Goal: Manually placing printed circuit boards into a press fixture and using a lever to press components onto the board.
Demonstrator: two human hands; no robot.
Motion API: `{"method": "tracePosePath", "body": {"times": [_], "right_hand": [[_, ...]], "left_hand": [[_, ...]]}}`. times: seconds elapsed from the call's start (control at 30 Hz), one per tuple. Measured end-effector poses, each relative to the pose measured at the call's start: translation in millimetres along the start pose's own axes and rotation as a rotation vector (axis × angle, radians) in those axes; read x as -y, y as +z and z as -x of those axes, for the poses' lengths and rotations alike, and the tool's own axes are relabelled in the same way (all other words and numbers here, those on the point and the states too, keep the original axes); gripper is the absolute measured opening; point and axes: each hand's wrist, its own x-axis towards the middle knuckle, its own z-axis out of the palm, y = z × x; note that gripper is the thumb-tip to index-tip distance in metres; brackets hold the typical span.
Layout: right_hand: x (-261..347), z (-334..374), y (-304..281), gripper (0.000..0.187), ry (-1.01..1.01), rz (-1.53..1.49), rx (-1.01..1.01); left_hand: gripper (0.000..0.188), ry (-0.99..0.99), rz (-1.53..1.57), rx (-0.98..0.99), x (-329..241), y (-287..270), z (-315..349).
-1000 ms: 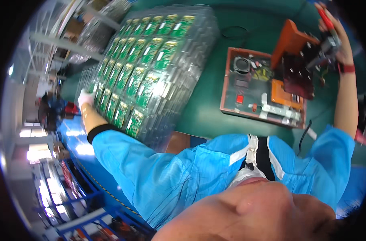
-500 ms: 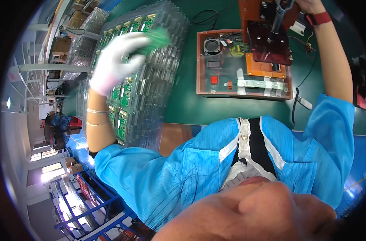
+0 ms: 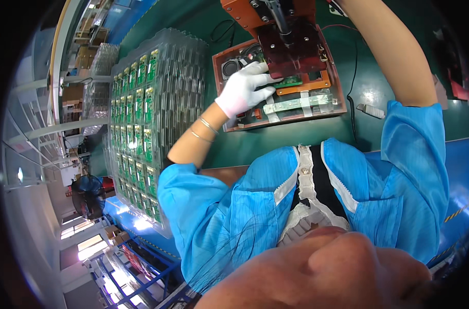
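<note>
Left hand [image 3: 246, 88] holds 1 green circuit board [image 3: 292, 81], partly blocked by the maroon plate [image 3: 295, 55] above.

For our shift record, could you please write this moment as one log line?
left hand: gloved, at green circuit board by orange fixture | right hand: out of view | trays: stacked left
</note>
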Motion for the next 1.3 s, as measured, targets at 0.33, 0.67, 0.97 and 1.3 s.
{"method": "tracePosePath", "body": {"times": [0.33, 0.67, 0.97, 1.3], "right_hand": [[-5, 0, 2, 0.017, -0.037, 0.055, -0.004], [-6, -2, 0, 0.019, -0.056, 0.049, 0.009], [-6, -1, 3, 0.019, -0.025, 0.067, -0.042], [-7, -4, -5, 0.024, 0.012, 0.117, -0.072]], "left_hand": [[0.035, 0.056, -0.139, -0.005, -19, 21, -27], [0.052, 0.116, -0.369, 0.038, -35, 25, -17], [0.058, -0.035, -0.307, 0.152, -46, 30, -20], [0.056, -0.047, -0.158, -0.019, -25, 20, 41]]}}
